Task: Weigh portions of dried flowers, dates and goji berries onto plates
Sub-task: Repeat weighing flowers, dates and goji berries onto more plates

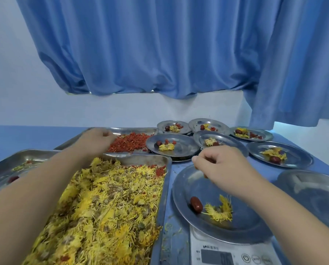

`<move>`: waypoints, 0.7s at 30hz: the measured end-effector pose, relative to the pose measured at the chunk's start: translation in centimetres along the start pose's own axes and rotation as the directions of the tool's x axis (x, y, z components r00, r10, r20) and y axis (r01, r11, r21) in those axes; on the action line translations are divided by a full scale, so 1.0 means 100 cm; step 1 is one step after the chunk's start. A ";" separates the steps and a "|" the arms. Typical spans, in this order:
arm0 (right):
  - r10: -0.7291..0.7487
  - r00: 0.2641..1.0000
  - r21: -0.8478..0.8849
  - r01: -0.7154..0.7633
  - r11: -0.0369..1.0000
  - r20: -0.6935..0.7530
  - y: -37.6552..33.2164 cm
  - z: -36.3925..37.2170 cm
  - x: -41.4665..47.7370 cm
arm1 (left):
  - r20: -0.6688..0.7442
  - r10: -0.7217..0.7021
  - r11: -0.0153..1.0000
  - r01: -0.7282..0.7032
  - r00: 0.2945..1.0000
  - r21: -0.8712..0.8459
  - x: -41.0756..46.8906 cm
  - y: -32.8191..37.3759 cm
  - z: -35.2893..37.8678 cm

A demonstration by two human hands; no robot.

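Note:
A steel plate [184, 190] sits on a white digital scale [223, 251] at the lower right, holding one red date [196, 205] and a yellow dried flower [220, 209]. My right hand [224, 167] hovers over the plate's far edge with its fingers curled; what it pinches is hidden. My left hand [98, 139] reaches into the far tray of red goji berries [131, 143], fingers curled at the pile's left edge. A large tray of yellow dried flowers [106, 207] lies under my left forearm.
Several filled steel plates [181, 150] stand behind the scale, each with a date and a flower, some with goji berries too. An empty plate [312, 188] sits at the right. A nearly empty tray [5, 165] with a date is at the left. Blue curtain hangs behind.

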State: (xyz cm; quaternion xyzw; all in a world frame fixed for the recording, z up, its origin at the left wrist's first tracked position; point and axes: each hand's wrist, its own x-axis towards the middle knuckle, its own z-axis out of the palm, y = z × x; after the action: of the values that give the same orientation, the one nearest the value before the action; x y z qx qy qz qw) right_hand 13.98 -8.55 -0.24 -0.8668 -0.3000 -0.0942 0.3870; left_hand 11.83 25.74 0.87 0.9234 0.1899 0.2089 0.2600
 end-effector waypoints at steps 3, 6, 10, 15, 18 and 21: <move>-0.005 0.999 -0.047 0.007 0.999 0.048 0.008 0.003 0.016 | 0.011 -0.038 0.997 0.039 0.999 -0.068 0.025 -0.012 -0.006; -0.016 0.998 -0.076 0.021 0.997 0.061 0.017 0.004 0.027 | 0.046 -0.034 0.999 0.034 0.998 0.013 0.046 -0.017 0.000; -0.045 0.998 -0.133 0.051 0.990 0.051 0.026 0.003 0.036 | 0.146 -0.009 0.993 -0.008 0.989 0.119 0.076 -0.020 0.025; -0.056 0.998 -0.123 0.057 0.991 0.010 0.028 -0.003 0.040 | 0.294 -0.016 0.944 -0.082 0.956 0.321 0.107 -0.027 0.062; -0.071 0.997 -0.107 0.072 0.992 0.008 0.028 -0.003 0.039 | 0.342 -0.076 0.918 -0.068 0.936 0.391 0.119 -0.031 0.077; -0.082 0.997 -0.103 0.081 0.991 -0.009 0.028 -0.005 0.039 | 0.404 -0.133 0.903 -0.057 0.905 0.425 0.123 -0.030 0.088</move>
State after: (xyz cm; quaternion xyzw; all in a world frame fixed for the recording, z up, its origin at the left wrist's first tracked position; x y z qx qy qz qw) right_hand 18.85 -8.60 -0.09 -0.8719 -0.3275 -0.1308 0.3398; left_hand 25.72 30.29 -4.08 0.9767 0.1884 -0.0482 0.0906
